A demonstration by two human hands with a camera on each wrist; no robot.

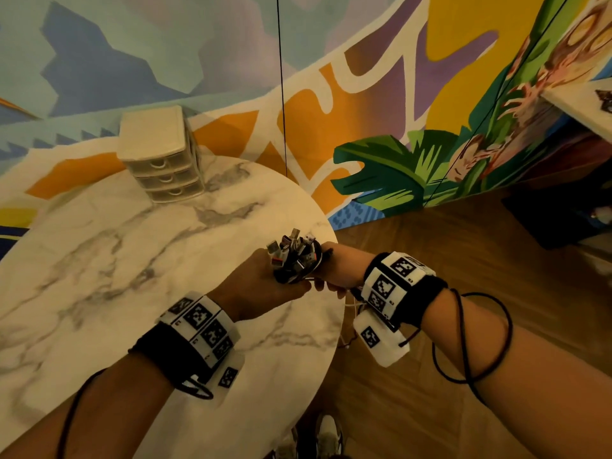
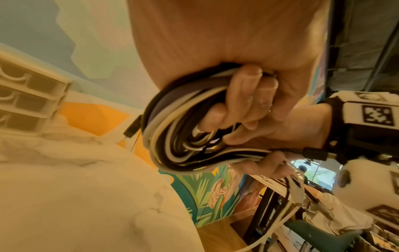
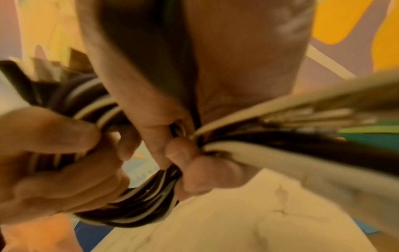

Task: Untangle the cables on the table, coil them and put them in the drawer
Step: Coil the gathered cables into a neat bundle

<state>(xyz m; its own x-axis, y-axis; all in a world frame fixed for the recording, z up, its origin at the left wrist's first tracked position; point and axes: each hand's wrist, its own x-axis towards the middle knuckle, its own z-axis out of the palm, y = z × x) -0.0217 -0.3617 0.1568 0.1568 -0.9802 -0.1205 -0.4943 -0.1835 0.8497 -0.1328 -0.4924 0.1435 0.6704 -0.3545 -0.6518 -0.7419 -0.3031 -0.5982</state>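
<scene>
Painted murals cover the walls behind a round marble table [image 1: 99, 260], whose curved edge runs just under the two hands at the right, with wooden floor [image 1: 463, 260] beyond. From the head view, one small drawer unit [image 1: 162, 157] with three closed drawers stands at the far side, well apart from the hands, with bare marble between. The left hand [image 1: 261, 286] and right hand [image 1: 337, 270] meet at the table's rim, both gripping one bundle of cables [image 1: 294, 260] held above it; a cluster of plugs sticks up from the bundle, too many and too small to count.

Looking along the left wrist, the bundle [image 2: 172, 129] shows as a coil of black, white and grey strands. Fingers [image 2: 248, 95] curl through the loop, and loose ends trail down at lower right. The drawer unit [image 2: 28, 95] sits at the left edge.

Blurred though it is, the right wrist view shows what the others hide: the right fingers [image 3: 194, 163] pinch the strands where they leave the coil [image 3: 140, 204], while left fingers [image 3: 54, 153] wrap the coil.
</scene>
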